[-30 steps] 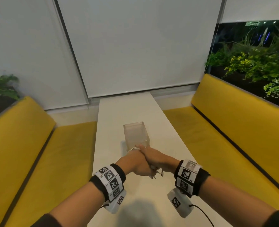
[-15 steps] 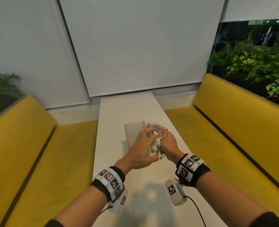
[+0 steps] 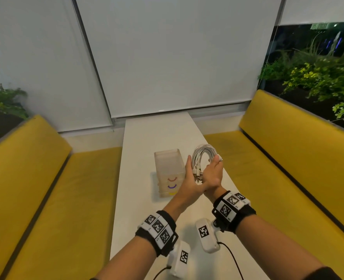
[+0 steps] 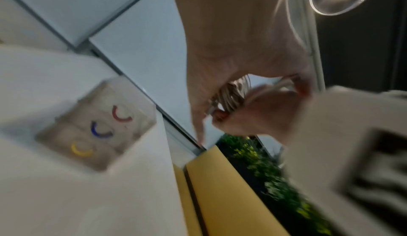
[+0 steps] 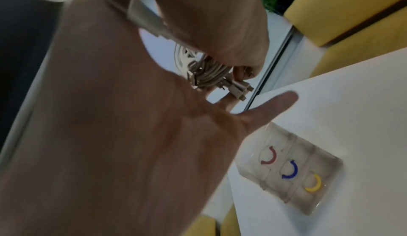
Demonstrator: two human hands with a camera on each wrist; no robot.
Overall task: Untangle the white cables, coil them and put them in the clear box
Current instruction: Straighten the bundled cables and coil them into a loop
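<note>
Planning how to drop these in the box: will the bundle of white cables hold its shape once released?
Probably not: the bundle of white cables arches in loose loops between the left hand and right hand, so it looks floppy. Its connector ends dangle free and may snag the clear plastic box.

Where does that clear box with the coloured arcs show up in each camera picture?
Head: clear box, centre, on the white table, left of the hands.
Left wrist: lower left.
Right wrist: lower right.
Shared landmark: its red, blue and yellow arcs.
</note>
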